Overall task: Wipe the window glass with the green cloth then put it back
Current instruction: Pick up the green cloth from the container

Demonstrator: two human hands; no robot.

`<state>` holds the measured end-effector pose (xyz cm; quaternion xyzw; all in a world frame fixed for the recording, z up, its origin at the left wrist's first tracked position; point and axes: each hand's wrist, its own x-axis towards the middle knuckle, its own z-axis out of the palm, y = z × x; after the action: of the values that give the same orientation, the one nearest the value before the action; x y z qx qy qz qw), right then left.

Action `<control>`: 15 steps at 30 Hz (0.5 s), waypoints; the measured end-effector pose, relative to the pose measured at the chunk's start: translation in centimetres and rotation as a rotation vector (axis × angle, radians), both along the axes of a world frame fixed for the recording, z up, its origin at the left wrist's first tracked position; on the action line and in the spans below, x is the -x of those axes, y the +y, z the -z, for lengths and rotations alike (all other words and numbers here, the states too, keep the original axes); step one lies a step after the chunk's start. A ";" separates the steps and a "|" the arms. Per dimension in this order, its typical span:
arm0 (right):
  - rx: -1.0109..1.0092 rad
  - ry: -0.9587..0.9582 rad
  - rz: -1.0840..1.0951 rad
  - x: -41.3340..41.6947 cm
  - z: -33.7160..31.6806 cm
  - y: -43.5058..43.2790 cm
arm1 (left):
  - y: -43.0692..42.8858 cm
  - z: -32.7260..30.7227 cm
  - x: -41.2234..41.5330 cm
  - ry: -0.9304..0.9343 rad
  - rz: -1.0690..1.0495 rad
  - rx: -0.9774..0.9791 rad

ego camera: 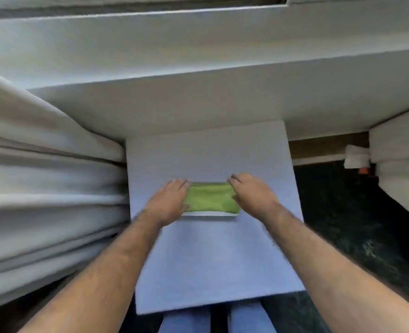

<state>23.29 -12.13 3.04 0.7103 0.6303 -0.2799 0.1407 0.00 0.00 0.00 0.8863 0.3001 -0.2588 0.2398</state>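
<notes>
A folded green cloth lies in a shallow white tray on a pale table in front of me. My left hand rests on the cloth's left end with its fingers spread flat. My right hand is at the cloth's right end, fingers curled down onto its edge. Whether either hand grips the cloth is unclear. The white window frame and sill run across the top of the view; the glass itself is out of sight.
White curtains hang in folds at the left and at the far right. A dark patterned floor lies to the right of the table. My legs in blue trousers show below the table's near edge.
</notes>
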 end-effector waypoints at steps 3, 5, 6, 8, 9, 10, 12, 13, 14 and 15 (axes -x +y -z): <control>0.051 -0.035 -0.010 1.0 4.1 -0.4 | -1.2 4.0 0.4 0.010 0.024 -0.054; 0.069 -0.044 -0.018 1.6 6.2 -0.9 | -2.2 5.8 0.6 0.017 0.026 -0.087; 0.060 -0.049 -0.010 1.8 7.0 -1.1 | -2.6 6.3 0.5 0.017 0.028 -0.103; 0.008 -0.063 0.023 2.2 8.1 -1.4 | -3.0 6.9 0.3 -0.025 0.014 -0.156; -0.002 -0.070 0.036 2.4 8.6 -1.4 | -2.9 7.1 0.2 -0.030 0.023 -0.190; -0.018 -0.078 0.048 2.8 9.1 -1.4 | -2.9 7.5 0.1 -0.037 0.032 -0.238; -0.042 -0.099 0.070 3.4 9.7 -1.2 | -2.8 8.0 -0.2 -0.051 0.052 -0.339; -0.049 -0.114 0.085 3.5 9.8 -1.1 | -2.6 8.2 -0.5 -0.046 0.054 -0.361; -0.053 -0.128 0.099 3.5 9.8 -0.9 | -2.3 8.2 -0.9 -0.042 0.042 -0.364; -0.057 -0.139 0.108 3.4 9.7 -0.8 | -2.0 8.0 -1.3 -0.031 0.025 -0.347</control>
<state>19.89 -12.94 -6.61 0.7646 0.5875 -0.2193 0.1485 1.28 -2.01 -7.97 0.9219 0.3255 -0.1922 0.0848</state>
